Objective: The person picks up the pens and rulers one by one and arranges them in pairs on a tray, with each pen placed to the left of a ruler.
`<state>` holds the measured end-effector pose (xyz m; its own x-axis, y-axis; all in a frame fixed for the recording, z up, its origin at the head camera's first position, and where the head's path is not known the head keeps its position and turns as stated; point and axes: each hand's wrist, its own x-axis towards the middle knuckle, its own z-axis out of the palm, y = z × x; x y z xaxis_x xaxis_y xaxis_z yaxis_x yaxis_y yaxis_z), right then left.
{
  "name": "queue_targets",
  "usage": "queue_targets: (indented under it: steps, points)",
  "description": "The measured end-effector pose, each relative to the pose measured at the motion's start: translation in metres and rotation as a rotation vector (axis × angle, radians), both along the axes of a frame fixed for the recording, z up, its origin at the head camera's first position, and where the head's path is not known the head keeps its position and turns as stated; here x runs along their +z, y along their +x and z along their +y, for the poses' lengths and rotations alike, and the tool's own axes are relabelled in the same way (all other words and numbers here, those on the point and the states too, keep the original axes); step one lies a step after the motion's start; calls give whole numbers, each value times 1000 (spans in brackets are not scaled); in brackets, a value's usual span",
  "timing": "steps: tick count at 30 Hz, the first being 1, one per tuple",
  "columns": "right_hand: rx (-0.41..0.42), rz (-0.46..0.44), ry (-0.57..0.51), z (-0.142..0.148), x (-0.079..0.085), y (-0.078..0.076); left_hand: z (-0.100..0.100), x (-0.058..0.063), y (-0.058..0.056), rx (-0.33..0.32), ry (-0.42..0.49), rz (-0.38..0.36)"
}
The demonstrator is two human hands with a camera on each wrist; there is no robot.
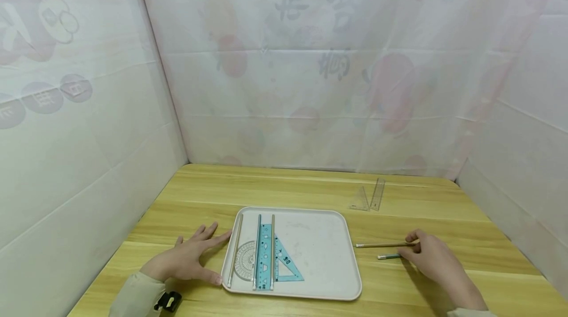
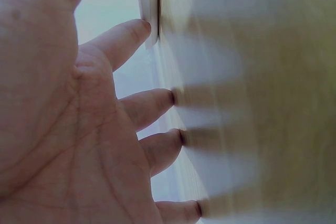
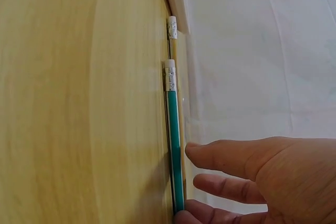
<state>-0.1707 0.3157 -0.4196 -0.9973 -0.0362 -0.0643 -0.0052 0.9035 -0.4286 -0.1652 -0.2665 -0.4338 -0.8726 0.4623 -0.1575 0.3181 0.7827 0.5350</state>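
My left hand (image 1: 188,258) has its fingers spread at the left side of a white tray (image 1: 326,253), the thumb at its rim. On the tray lie a gold pencil (image 1: 235,250), a clear protractor (image 1: 244,261), a teal pencil (image 1: 257,250), a light-blue ruler (image 1: 265,238), another gold pencil (image 1: 272,253) and a light-blue set square (image 1: 295,270). To the right, my right hand (image 1: 432,258) hovers over a gold pencil (image 1: 381,245) and a green pencil (image 3: 176,145) on the table. Its fingers are apart, one fingertip close to the green pencil; contact is unclear.
A small clear triangle (image 1: 360,201) and a clear ruler (image 1: 377,193) lie on the wooden table (image 1: 266,184) behind the tray's right side. White printed cloth (image 1: 288,85) stands as walls at the back and sides. A black band (image 1: 168,301) is at the left wrist.
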Motion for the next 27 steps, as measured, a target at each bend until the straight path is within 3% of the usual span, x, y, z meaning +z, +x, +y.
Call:
queue_targets:
  steps: [27]
  points:
    - [-70,-24,77,13,-1,-1,1,2,0,2,0,-5]
